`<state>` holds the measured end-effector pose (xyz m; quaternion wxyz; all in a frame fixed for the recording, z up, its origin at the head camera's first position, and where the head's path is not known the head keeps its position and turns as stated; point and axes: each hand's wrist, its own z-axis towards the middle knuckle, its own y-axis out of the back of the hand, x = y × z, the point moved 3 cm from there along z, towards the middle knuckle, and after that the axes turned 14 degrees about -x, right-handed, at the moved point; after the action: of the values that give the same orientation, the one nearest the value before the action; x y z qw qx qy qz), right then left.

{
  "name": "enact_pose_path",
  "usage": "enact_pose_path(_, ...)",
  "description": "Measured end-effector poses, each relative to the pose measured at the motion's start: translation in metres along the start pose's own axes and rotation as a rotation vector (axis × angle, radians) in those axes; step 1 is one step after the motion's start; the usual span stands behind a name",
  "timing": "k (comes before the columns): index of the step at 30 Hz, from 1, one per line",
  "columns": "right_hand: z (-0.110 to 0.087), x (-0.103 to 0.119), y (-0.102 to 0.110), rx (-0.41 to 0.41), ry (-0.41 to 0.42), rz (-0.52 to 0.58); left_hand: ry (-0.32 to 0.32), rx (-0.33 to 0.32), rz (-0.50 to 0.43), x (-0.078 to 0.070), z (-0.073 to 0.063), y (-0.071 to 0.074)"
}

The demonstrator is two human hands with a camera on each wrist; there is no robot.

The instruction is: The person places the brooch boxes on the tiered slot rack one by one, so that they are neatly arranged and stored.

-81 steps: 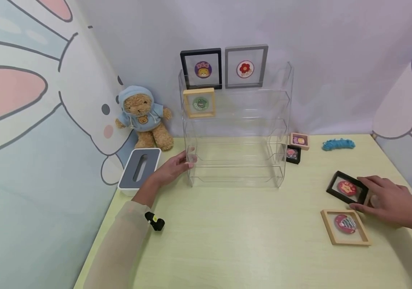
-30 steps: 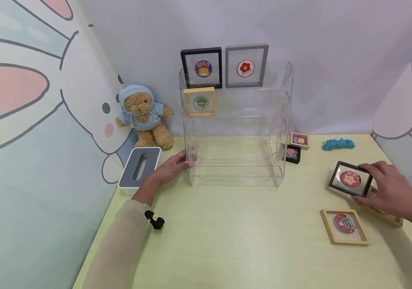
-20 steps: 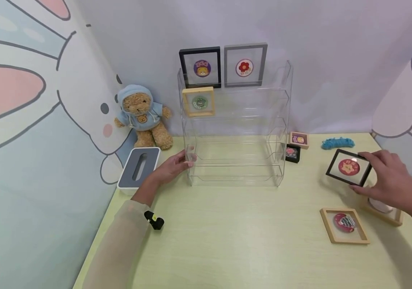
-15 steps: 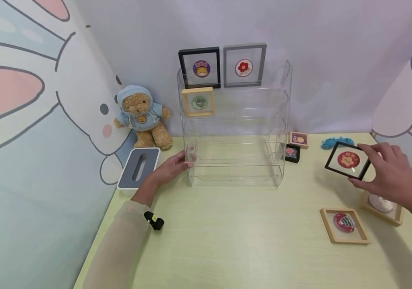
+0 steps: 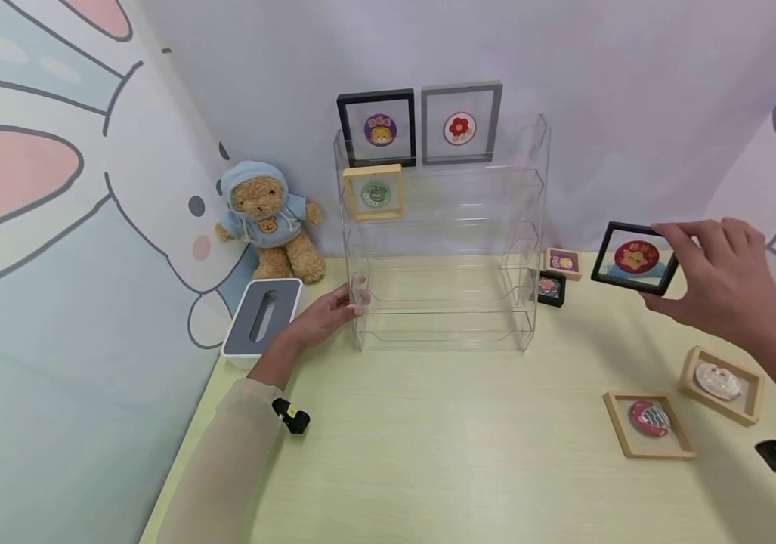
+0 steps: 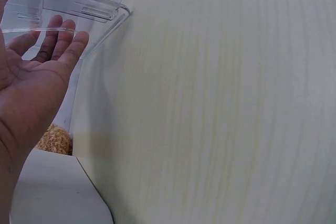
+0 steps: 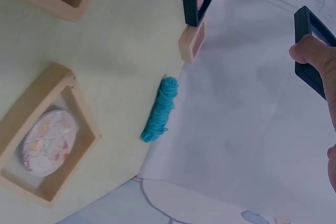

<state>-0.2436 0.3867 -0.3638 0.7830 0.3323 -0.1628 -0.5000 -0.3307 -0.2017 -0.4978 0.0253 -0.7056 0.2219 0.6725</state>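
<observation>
My right hand [image 5: 724, 283] pinches a black square frame [image 5: 666, 272] by its right side, between thumb and fingers. Inside the clear pane is a round red badge [image 5: 635, 257] with a star-shaped figure. The frame is raised above the table, right of a clear acrylic tiered rack [image 5: 449, 325]. In the right wrist view, the thumb [image 7: 312, 51] lies on the frame's edge. My left hand [image 5: 323, 316] rests its relaxed fingers against the rack's lower left side; the left wrist view shows the fingertips [image 6: 80, 39] at the clear plastic.
On the rack stand a black frame [image 5: 342, 113], a grey frame [image 5: 425, 125] and a wooden frame [image 5: 374, 214]. Two wooden frames lie front right, two small frames beside the rack. Blue yarn [image 7: 160, 109] lies behind; a teddy bear [image 5: 272, 219] and tissue box [image 5: 241, 325] are left.
My right hand has lifted the black frame off the wooden frame at the right and carried it up, back and leftward. The left hand has stayed at the rack's side.
</observation>
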Motion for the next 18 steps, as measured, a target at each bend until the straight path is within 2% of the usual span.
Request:
enact_pose_path(4,0.018,0.007,0.002,-0.04,0.063,-0.011,0.004,0.002,-0.004,0.0,0.0,0.0)
enact_pose_path(10,0.044,0.021,0.004,-0.077,0.115,0.018,0.006,0.008,-0.043,0.001,0.001,-0.002)
enact_pose_path(16,0.071,0.033,-0.004,-0.177,0.213,0.076,0.009,0.007,-0.051,0.001,0.001,-0.002)
enact_pose_path(18,0.08,0.036,-0.007,-0.185,0.238,0.081,0.012,0.001,-0.043,0.001,0.001,-0.001)
